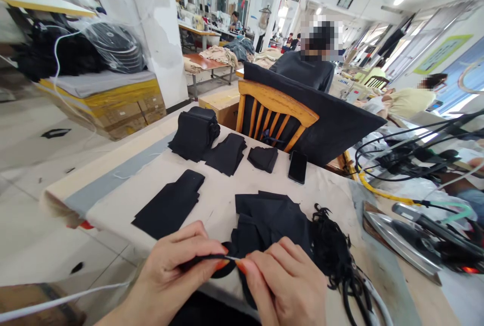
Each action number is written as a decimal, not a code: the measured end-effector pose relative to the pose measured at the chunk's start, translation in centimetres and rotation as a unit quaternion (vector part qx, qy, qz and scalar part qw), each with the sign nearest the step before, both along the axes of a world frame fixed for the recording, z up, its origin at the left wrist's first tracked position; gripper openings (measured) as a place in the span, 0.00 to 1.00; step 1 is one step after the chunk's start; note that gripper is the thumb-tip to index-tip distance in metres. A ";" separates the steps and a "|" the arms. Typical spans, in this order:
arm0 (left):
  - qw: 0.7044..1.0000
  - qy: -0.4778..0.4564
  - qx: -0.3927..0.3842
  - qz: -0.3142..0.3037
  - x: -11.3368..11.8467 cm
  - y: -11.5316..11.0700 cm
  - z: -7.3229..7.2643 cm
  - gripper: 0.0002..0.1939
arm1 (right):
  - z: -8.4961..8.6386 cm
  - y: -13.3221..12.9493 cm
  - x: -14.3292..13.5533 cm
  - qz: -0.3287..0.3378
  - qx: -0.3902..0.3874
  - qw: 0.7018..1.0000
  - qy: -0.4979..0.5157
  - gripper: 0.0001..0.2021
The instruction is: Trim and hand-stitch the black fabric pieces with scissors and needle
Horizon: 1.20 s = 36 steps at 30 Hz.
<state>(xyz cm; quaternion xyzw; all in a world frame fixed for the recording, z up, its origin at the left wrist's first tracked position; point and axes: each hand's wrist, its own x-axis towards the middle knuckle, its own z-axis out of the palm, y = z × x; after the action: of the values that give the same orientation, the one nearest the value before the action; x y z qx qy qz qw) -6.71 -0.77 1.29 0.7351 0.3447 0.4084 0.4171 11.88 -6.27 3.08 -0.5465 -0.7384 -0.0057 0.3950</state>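
Observation:
In front of me, both hands pinch a small black fabric piece (223, 271). My left hand (177, 265) grips it between thumb and fingers, and part of it curls below the fingertips. The fingertips of my right hand (285, 275) are closed at its other side, where a thin pale edge shows between the hands. Just beyond them lies a loose pile of black cut pieces (270, 220). Farther left on the table rests a flat black panel stack (170, 204). Behind it sit a thick black stack (193, 132), a thinner stack (227, 153) and a small stack (263, 158).
A phone (297, 168) lies near the far table edge. To the right are curled black strips (328, 245), scissors (372, 298) and an iron (404, 240) on a plate, with cables above. Beyond the table stand a wooden chair (278, 103) and a seated person (308, 71).

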 end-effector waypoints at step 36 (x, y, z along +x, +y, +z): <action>0.990 0.074 -0.093 -0.082 -0.5 0.9 0.2 0.08 | -2.1 0.4 -0.3 0.081 -0.256 0.946 0.184 0.23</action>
<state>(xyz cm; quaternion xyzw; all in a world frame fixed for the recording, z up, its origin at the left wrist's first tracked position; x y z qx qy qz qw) -7.25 0.08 1.51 0.7475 0.3494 0.2833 0.4888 11.55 -5.91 0.94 -0.5593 -0.6711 0.3160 0.3701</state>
